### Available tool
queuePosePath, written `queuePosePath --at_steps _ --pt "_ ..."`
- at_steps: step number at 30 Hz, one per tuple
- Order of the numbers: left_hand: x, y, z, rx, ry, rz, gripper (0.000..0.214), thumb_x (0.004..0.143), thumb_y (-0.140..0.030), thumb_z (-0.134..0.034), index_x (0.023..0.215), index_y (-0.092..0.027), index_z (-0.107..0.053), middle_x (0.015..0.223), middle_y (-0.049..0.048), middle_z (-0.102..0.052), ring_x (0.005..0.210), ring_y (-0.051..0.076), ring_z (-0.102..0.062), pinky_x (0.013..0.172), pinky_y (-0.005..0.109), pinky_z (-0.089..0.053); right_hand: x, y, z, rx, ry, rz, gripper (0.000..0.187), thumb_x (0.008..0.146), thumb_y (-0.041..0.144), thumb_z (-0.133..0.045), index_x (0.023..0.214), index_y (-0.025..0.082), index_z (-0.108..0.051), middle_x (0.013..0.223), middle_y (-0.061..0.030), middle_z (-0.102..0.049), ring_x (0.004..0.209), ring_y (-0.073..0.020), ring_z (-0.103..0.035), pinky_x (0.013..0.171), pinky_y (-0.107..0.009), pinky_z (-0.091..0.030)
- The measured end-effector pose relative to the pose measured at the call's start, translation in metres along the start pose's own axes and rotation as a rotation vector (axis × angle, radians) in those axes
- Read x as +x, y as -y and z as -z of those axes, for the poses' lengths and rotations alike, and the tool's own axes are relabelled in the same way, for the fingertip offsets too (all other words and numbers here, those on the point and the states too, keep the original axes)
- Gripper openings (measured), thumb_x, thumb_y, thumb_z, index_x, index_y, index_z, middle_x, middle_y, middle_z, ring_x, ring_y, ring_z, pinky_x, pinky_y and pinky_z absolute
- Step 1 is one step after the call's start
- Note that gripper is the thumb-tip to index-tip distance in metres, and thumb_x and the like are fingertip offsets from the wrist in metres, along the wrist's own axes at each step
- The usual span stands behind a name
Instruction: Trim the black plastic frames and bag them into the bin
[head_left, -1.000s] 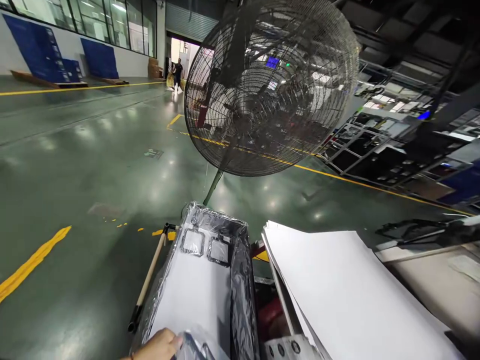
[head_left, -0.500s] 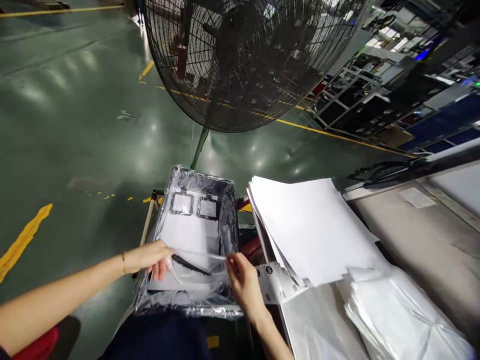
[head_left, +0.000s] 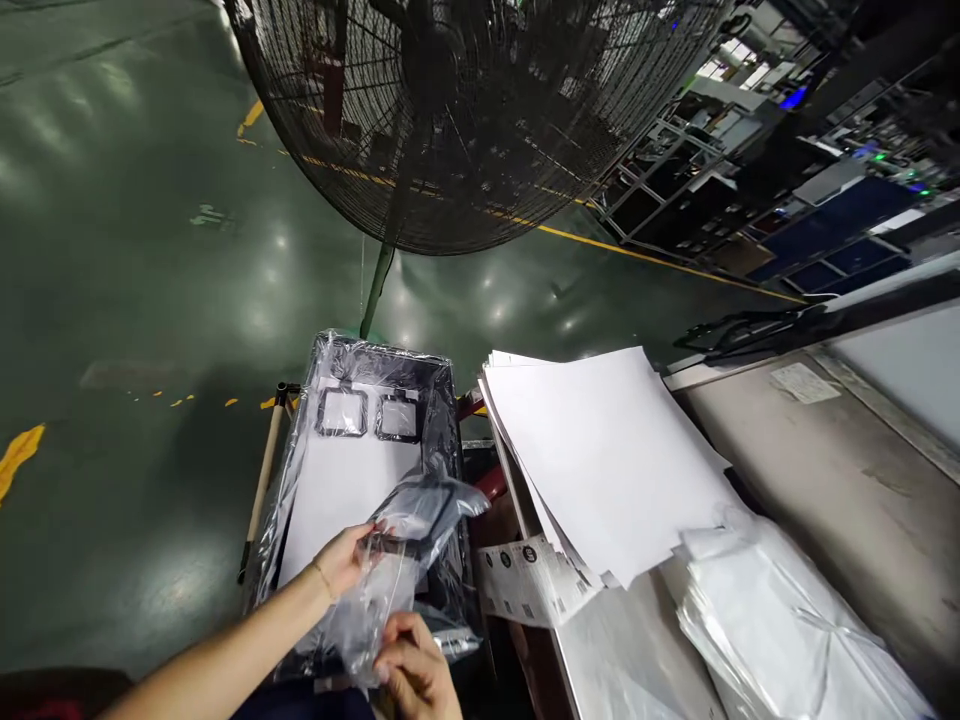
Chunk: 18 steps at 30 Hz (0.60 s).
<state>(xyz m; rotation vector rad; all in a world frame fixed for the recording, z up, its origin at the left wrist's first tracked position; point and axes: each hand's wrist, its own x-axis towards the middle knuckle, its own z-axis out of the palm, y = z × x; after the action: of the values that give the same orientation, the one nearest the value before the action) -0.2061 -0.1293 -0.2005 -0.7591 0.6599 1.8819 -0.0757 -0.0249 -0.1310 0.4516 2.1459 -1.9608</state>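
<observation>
My left hand (head_left: 341,560) and my right hand (head_left: 412,665) both grip a clear plastic bag (head_left: 367,610) above the front of a plastic-lined bin (head_left: 439,400). A black square frame (head_left: 424,515) sits inside the top of the bag. On the white sheet (head_left: 345,495) at the bin's bottom lie two more black square frames (head_left: 341,412) (head_left: 396,418). To the right stands a loose stack of white paper (head_left: 600,460), with printed label sheets (head_left: 532,580) beneath its edge and a pile of clear bags (head_left: 780,620) beside it.
A large black floor fan (head_left: 420,120) stands beyond the bin on a green pole. A wooden cart handle (head_left: 262,480) runs along the bin's left side. A beige bench (head_left: 847,470) lies on the right, and metal racks (head_left: 675,190) stand beyond the yellow-lined green floor.
My hands have moved closer together, and the bag is now bunched and lifted with the black frame at its top. My view has shifted slightly, moving the bin and paper left in the picture.
</observation>
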Motion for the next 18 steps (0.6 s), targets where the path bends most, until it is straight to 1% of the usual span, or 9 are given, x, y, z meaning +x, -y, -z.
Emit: queuePosePath --at_steps 1,3,5,7,10,13,14,16,18 --pt "0.0 0.001 0.002 0.021 -0.021 -0.012 0.024 0.081 -0.029 -0.048 0.099 -0.013 -0.052 0.094 0.0049 -0.058 0.076 0.014 -0.057 0.064 0.032 -0.05 -0.001 -0.016 0.006 0.003 -0.077 -0.032 0.029 0.067 0.048 -0.06 0.061 0.021 -0.065 0.082 -0.006 -0.058 0.077 -0.0194 -0.055 0.069 -0.029 -0.041" --pt "-0.009 0.001 0.011 0.106 -0.049 -0.019 0.021 0.081 -0.027 -0.048 0.096 -0.013 -0.053 0.09 0.0038 -0.058 0.072 0.013 -0.057 0.061 0.03 -0.05 0.003 -0.044 0.019 0.047 -0.181 -0.093 0.032 0.074 0.05 -0.052 0.069 0.021 -0.064 0.076 -0.0043 -0.06 0.071 -0.016 -0.057 0.064 -0.028 -0.043" --pt "-0.021 -0.002 0.022 0.197 -0.064 -0.02 0.018 0.081 -0.025 -0.048 0.092 -0.012 -0.054 0.082 0.0017 -0.058 0.066 0.011 -0.056 0.058 0.027 -0.049 0.017 -0.062 0.028 0.118 -0.192 -0.131 0.042 0.081 0.05 -0.04 0.071 0.016 -0.062 0.065 -0.0007 -0.059 0.054 -0.0103 -0.055 0.058 -0.025 -0.046" --pt "-0.028 -0.008 0.033 0.288 -0.088 -0.043 0.015 0.081 -0.024 -0.049 0.088 -0.012 -0.054 0.073 -0.0007 -0.057 0.059 0.009 -0.055 0.054 0.025 -0.048 0.04 -0.069 0.028 0.209 -0.159 -0.152 0.041 0.084 0.046 -0.039 0.071 0.012 -0.061 0.067 -0.0001 -0.06 0.052 -0.008 -0.054 0.058 -0.025 -0.047" --pt "-0.022 -0.023 0.047 0.393 -0.171 -0.136 0.015 0.081 -0.025 -0.048 0.087 -0.012 -0.053 0.07 -0.0016 -0.055 0.057 0.008 -0.054 0.051 0.024 -0.047 0.081 -0.075 0.013 0.385 -0.128 -0.2 0.031 0.083 0.041 -0.044 0.084 0.013 -0.058 0.078 -0.0018 -0.062 0.064 -0.0103 -0.058 0.062 -0.029 -0.048" --pt "-0.001 -0.04 0.061 0.473 -0.282 -0.232 0.018 0.081 -0.026 -0.048 0.092 -0.013 -0.053 0.078 0.0008 -0.057 0.062 0.01 -0.055 0.055 0.026 -0.048 0.124 -0.09 -0.012 0.535 -0.164 -0.269 0.032 0.085 0.041 -0.041 0.094 0.012 -0.054 0.082 -0.0026 -0.06 0.068 -0.0115 -0.058 0.063 -0.03 -0.048" --pt "0.006 -0.043 0.065 0.494 -0.328 -0.277 0.02 0.081 -0.026 -0.048 0.096 -0.013 -0.052 0.085 0.0027 -0.058 0.069 0.012 -0.056 0.06 0.03 -0.049 0.137 -0.099 -0.021 0.568 -0.19 -0.285 0.032 0.085 0.04 -0.041 0.095 0.013 -0.054 0.084 -0.0029 -0.059 0.069 -0.0118 -0.058 0.063 -0.031 -0.048" --pt "0.017 -0.046 0.072 0.526 -0.424 -0.406 0.028 0.078 -0.024 -0.051 0.105 -0.015 -0.048 0.108 0.0069 -0.053 0.092 0.019 -0.054 0.077 0.039 -0.046 0.165 -0.116 -0.038 0.616 -0.246 -0.298 0.03 0.085 0.038 -0.043 0.097 0.013 -0.053 0.089 -0.0039 -0.058 0.074 -0.0131 -0.057 0.066 -0.032 -0.048" --pt "0.022 -0.041 0.08 0.547 -0.49 -0.536 0.042 0.072 -0.025 -0.058 0.112 -0.019 -0.044 0.127 0.0069 -0.04 0.115 0.023 -0.04 0.095 0.042 -0.034 0.193 -0.131 -0.056 0.645 -0.282 -0.277 0.029 0.084 0.035 -0.045 0.103 0.014 -0.051 0.098 -0.0051 -0.055 0.081 -0.0149 -0.056 0.07 -0.035 -0.047"
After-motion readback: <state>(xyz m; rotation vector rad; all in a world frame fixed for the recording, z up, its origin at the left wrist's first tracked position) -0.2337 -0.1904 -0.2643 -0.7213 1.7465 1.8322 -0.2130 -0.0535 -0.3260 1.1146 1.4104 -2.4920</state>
